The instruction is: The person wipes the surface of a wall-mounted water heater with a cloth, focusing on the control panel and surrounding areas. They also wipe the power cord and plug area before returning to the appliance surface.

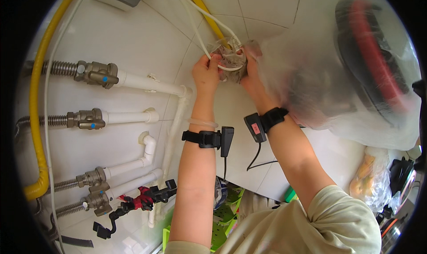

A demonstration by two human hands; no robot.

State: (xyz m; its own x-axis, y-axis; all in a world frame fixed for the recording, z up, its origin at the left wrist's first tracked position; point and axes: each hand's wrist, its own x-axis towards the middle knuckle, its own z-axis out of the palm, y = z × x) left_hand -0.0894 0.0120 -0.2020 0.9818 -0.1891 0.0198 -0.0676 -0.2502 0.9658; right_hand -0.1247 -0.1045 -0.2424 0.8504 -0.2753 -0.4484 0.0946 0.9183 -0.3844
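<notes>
Both arms reach up before a white tiled wall. With my left hand (207, 70) I pinch the edge of a crumpled clear plastic bag (230, 59), and a white cable (230, 68) passes at my fingers. The bag has something greyish-brown in it that I cannot make out. My right hand (249, 65) grips the bag's right side; part of its fingers is hidden behind the plastic. The white cable comes down from above and loops across the bag. Behind the bag, a yellow pipe (208, 19) runs down from the top.
At left, several metal valves (100, 74) join white pipes (143, 84) and corrugated hoses. A yellow hose (35, 104) hangs there. A large plastic-wrapped object (373, 54), red and black, stands close to my right arm. Green baskets (223, 217) are below, and a bag of orange-coloured items (368, 177) is lower right.
</notes>
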